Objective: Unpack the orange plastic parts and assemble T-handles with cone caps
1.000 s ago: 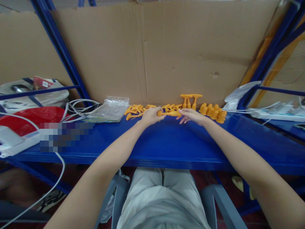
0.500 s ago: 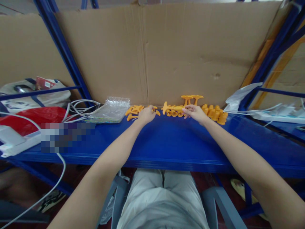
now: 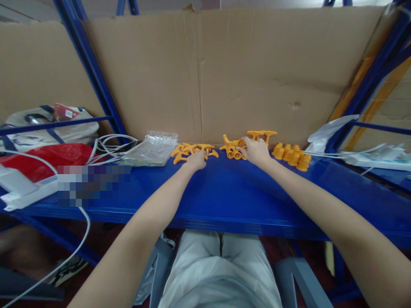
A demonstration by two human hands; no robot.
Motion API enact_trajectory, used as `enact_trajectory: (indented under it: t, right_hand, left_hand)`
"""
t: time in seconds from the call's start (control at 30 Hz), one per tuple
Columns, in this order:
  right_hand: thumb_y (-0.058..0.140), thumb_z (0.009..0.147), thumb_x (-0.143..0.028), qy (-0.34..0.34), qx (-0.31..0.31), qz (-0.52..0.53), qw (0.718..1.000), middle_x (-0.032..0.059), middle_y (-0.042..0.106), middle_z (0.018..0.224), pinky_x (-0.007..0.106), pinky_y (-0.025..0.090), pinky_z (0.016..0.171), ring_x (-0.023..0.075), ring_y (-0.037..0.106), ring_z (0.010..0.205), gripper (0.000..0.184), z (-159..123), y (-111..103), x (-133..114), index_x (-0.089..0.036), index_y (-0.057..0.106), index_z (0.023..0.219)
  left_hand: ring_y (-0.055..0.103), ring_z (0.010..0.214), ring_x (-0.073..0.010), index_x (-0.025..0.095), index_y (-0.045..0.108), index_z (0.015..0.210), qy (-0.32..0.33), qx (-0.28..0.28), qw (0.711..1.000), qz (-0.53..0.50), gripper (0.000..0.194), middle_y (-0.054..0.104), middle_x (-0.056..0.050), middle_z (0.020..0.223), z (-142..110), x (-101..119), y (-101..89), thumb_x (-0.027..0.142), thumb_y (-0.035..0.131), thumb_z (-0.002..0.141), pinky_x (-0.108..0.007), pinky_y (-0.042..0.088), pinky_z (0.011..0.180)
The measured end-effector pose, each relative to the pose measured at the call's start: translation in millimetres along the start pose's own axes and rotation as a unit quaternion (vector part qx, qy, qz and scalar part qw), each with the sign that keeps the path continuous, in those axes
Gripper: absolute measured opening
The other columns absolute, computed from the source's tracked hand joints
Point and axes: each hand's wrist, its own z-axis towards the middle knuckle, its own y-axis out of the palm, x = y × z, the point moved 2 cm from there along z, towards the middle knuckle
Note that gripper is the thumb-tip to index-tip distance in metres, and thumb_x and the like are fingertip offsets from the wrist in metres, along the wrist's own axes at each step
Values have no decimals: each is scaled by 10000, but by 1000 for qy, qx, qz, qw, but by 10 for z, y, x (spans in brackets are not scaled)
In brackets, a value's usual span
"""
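Small orange plastic parts lie in a row along the back of a blue shelf [image 3: 231, 192], against a cardboard wall. My left hand [image 3: 196, 161] rests curled on the flat branched pieces [image 3: 188, 149] at the left of the row; its fingers are hidden, so I cannot tell whether it holds one. My right hand [image 3: 253, 150] is closed on an orange assembly [image 3: 231, 149] with ring-shaped ends, at the middle of the row. Two T-shaped pegs [image 3: 261, 135] stand upright just behind that hand. A cluster of orange caps [image 3: 292, 155] sits to its right.
A clear plastic bag [image 3: 150, 147] and white cables [image 3: 109, 145] lie left of the parts. Further left are a red bag [image 3: 48, 156] and a white device [image 3: 19, 188]. A white power strip [image 3: 369, 158] lies at the right. A blue upright [image 3: 93, 72] slants at the back left.
Both hands have slid toward the back of the shelf. My left hand let go of the assembly and went left to the flat pieces. My right hand pushed the assembly toward the cardboard.
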Motion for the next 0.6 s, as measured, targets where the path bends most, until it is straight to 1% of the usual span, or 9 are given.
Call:
enact_trajectory:
  t: [0.1,0.2,0.33,0.4,0.47,0.6]
  right_hand:
    - [417,1031,-364,-38,-19,-46,998,218,725,1122,364,332,828,311,673,982,379,70,1,-186,-109,586,1254]
    - [381,1038,-269,-61,-30,-67,995,203,706,1122,361,295,824,286,673,968,349,131,26,-342,-117,563,1294]
    - [286,1025,-126,-91,-58,-91,990,187,670,1188,369,283,841,269,670,1008,426,189,93,-493,-145,535,1371]
    - [260,1023,-105,-102,-76,-100,987,186,666,1200,375,289,853,272,665,1041,451,202,133,-543,-149,542,1373]
    - [256,1025,-107,-106,-92,-101,985,188,671,1198,380,299,863,273,660,1059,453,208,174,-578,-152,556,1362]
    - [273,1026,-127,-106,-111,-93,984,199,680,1216,388,326,877,279,649,1093,449,208,246,-613,-154,582,1350]
  left_hand:
    - [680,1168,-274,204,635,1271,1,12,1000,-4,410,698,-146,1281,24,-17,23,172,541,873,-331,545,918]
    - [668,1165,-283,217,683,1214,3,38,999,4,376,709,-131,1242,33,-29,17,178,531,873,-358,539,944]
    - [588,1273,-327,230,709,1206,-2,81,997,21,364,648,-142,1331,6,-43,-32,205,517,899,-437,499,1026]
    - [549,1320,-352,219,685,1258,-18,77,997,23,385,602,-159,1402,-10,-47,-49,227,526,907,-476,469,1057]
    - [539,1331,-369,212,641,1321,-38,54,998,19,429,587,-169,1431,-17,-50,-52,235,551,902,-509,445,1073]
    - [544,1326,-371,204,595,1368,-54,16,998,8,468,628,-166,1397,-4,-48,-32,235,569,902,-530,421,1084]
